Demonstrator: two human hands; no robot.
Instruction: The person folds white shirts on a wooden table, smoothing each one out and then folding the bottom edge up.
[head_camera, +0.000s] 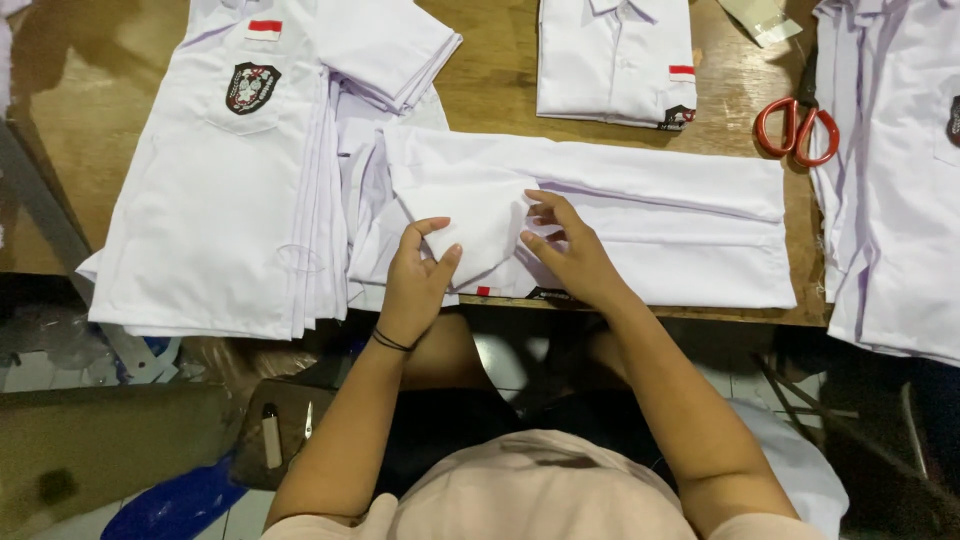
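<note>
A white shirt (640, 215) lies face down and partly folded near the front edge of the wooden table (505, 90). My left hand (418, 275) pinches the folded sleeve (480, 225) of that shirt between thumb and fingers. My right hand (570, 250) presses its fingertips on the same fold, just right of the sleeve. A black band circles my left wrist.
A stack of white shirts (240, 170) with a chest badge lies at the left. A folded shirt (615, 60) sits at the back. Red-handled scissors (797, 130) lie at the right, beside more white shirts (895, 180). Below the table edge are my lap and floor clutter.
</note>
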